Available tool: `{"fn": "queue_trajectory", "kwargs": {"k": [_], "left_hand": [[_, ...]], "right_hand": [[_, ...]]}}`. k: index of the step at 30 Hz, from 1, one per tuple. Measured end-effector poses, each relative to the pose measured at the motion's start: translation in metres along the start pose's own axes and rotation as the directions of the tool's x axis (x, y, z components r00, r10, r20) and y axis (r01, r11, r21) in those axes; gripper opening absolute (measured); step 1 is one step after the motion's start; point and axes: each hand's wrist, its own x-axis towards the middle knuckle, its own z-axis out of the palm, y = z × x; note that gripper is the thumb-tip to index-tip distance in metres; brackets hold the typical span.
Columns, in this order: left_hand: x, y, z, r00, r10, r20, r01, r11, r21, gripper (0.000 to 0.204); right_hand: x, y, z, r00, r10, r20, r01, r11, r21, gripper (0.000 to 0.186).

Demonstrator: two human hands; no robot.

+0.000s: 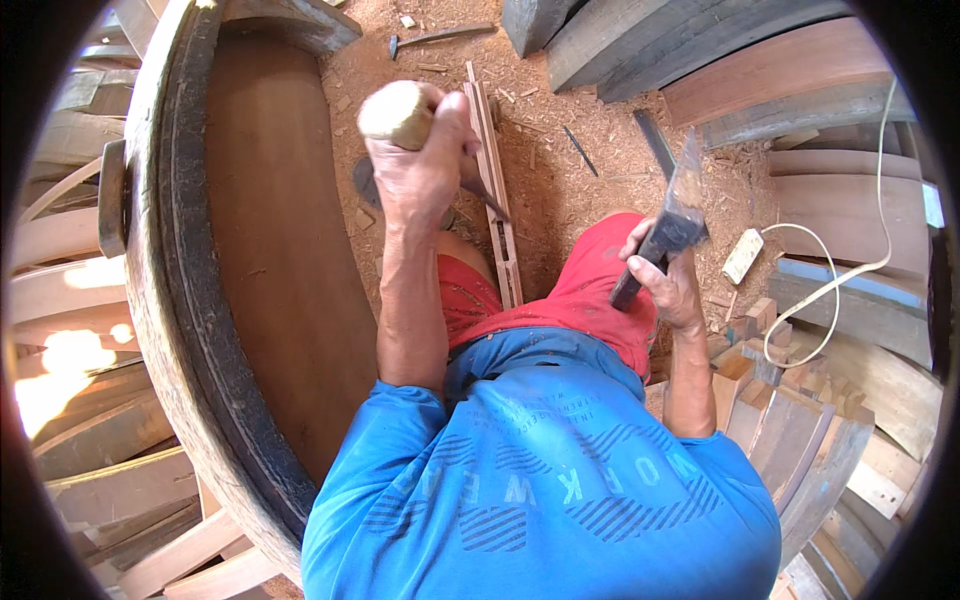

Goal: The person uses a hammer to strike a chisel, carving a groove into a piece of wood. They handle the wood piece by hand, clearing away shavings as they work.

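My left hand (425, 165) is closed around a chisel with a pale, round-topped wooden handle (393, 113); its dark blade (485, 197) angles down over a long, narrow slotted wooden piece (508, 270) standing between my legs. At my right, my right hand (655, 270) grips a dark hammer (670, 232), raised above my red-clad thigh, its upper end slightly blurred. The chisel's tip is near the slotted piece; whether they touch I cannot tell.
A large curved wooden piece (270, 200) with a dark edge runs along my left. Shavings cover the floor around another hammer (440, 35) and a dark metal bar (655, 145). Stacked boards (760, 70) surround me; a white power strip (742, 256) with cable lies at right.
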Motion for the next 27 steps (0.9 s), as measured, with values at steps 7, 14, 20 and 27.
{"fn": "queue_trajectory", "kwargs": {"k": [7, 14, 20, 27], "left_hand": [[-0.036, -0.048, -0.011, 0.997, -0.020, 0.069, 0.005, 0.979, 0.205, 0.010], [-0.041, -0.069, -0.016, 0.987, -0.163, 0.005, 0.158, 0.964, 0.213, 0.010], [-0.038, -0.070, -0.016, 0.992, -0.120, 0.033, 0.111, 0.971, 0.212, 0.009], [-0.038, -0.072, -0.010, 0.989, -0.103, 0.105, 0.073, 0.963, 0.260, 0.009]], "right_hand": [[0.014, -0.038, 0.011, 0.997, -0.051, -0.050, 0.041, 0.983, -0.181, 0.021], [0.041, -0.117, 0.040, 0.877, -0.453, -0.159, 0.465, 0.885, 0.040, 0.034], [0.053, -0.139, 0.037, 0.773, -0.599, -0.210, 0.627, 0.770, 0.113, 0.042], [0.063, -0.151, 0.035, 0.769, -0.601, -0.218, 0.635, 0.757, 0.154, 0.035]]}}
